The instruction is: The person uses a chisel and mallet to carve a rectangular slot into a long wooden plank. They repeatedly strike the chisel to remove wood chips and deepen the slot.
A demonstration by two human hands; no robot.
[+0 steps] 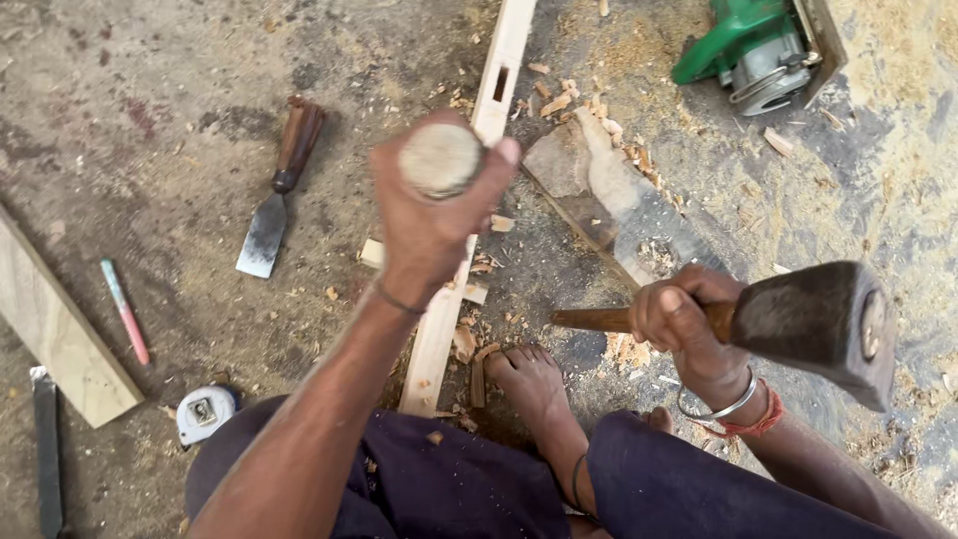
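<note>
Chisel handle (440, 159) clasped tight in left hand (429, 225), upright over mortised wooden rail (469, 215) laid on floor; hammer (798, 319) gripped firmly by right hand (684, 319), raised alongside. Chisel is best kept plumb; foot (529, 379) braced beside rail.

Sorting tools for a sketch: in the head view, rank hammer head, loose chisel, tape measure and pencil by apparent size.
1. Hammer head, though nearness to the camera inflates it.
2. Chisel.
3. Pencil and tape measure: too alike to rank.
</note>
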